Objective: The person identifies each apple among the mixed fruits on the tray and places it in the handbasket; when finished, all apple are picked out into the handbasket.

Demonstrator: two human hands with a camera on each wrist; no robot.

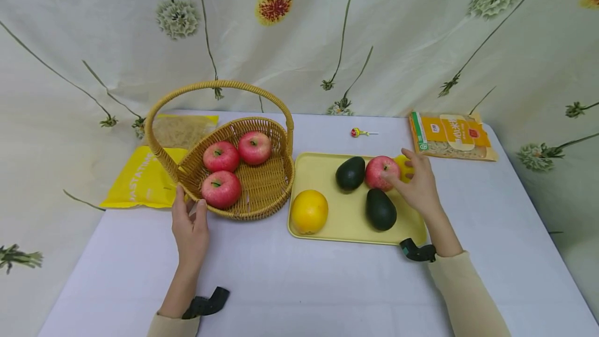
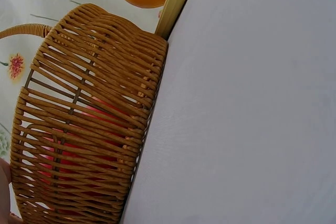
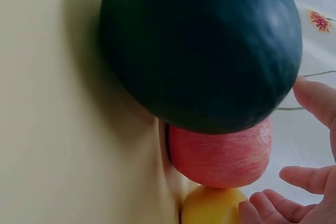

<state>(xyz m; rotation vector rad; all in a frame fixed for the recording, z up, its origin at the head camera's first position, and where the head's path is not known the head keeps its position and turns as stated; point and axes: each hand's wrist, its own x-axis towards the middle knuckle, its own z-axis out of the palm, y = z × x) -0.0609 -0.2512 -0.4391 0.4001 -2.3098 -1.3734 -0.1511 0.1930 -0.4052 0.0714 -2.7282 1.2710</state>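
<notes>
In the head view, my left hand (image 1: 191,230) rests its fingertips against the near left side of a wicker basket (image 1: 262,191). Three red apples (image 1: 222,190) lie inside it. My right hand (image 1: 418,186) hovers over the right part of a pale yellow tray (image 1: 346,230), thumb and fingers spread. Close to its thumb is a red apple (image 1: 382,172); a yellow fruit (image 1: 403,167), partly hidden, lies by its fingers. Two dark green avocados (image 1: 380,209) and an orange (image 1: 309,211) share the tray. In the right wrist view, an avocado (image 3: 205,45) covers part of the apple (image 3: 223,156).
Yellow pasta bags (image 1: 145,183) lie left of and behind the basket. A lollipop (image 1: 357,132) lies behind the tray, and an orange-and-green food packet (image 1: 454,137) at the back right. A flower-patterned cloth (image 1: 299,56) hangs behind the white table (image 1: 299,285).
</notes>
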